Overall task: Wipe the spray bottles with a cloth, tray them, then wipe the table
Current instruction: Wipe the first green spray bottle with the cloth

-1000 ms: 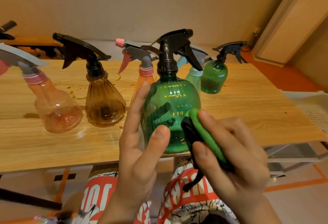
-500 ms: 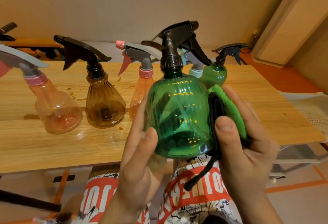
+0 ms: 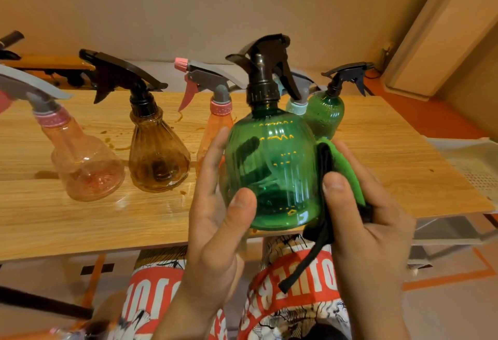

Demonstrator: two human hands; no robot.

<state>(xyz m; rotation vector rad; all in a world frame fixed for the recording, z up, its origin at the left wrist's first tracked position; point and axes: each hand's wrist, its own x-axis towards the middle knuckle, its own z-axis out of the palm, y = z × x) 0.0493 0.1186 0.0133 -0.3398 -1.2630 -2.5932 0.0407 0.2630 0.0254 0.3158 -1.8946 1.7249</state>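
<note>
A round green spray bottle with a black trigger head is held upright in the air over the near edge of the wooden table. My left hand grips its left side, thumb on the front. My right hand holds a green and black cloth and presses it against the bottle's right side. On the table behind stand a pink bottle, a brown bottle, an orange bottle, a pale bottle mostly hidden, and a small green bottle.
A white perforated tray lies off the table's right end. Brown drips and wet patches mark the tabletop around the bottles. A door frame stands at the far right, and my patterned shorts show below the table edge.
The cloth went from the bottle's front lower face round to its right side. The bottle rose a little and its trigger head turned.
</note>
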